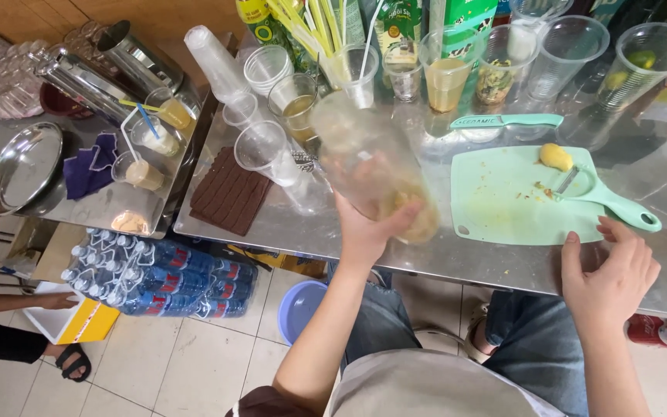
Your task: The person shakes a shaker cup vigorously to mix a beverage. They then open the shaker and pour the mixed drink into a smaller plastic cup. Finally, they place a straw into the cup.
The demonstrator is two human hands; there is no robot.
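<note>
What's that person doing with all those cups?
A person at a metal counter holds a big clear plastic cup tilted in the left hand; something yellowish sits at its bottom. The right hand rests open near the counter's edge, beside a mint-green cutting board with a peeler and a yellow fruit piece on it. More cups stand behind.

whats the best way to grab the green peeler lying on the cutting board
Take the green peeler by its long handle, coming from the right, where the right hand is. The handle end overhangs the cutting board, so fingers can wrap it; the blade end points left toward the yellow piece.
</note>
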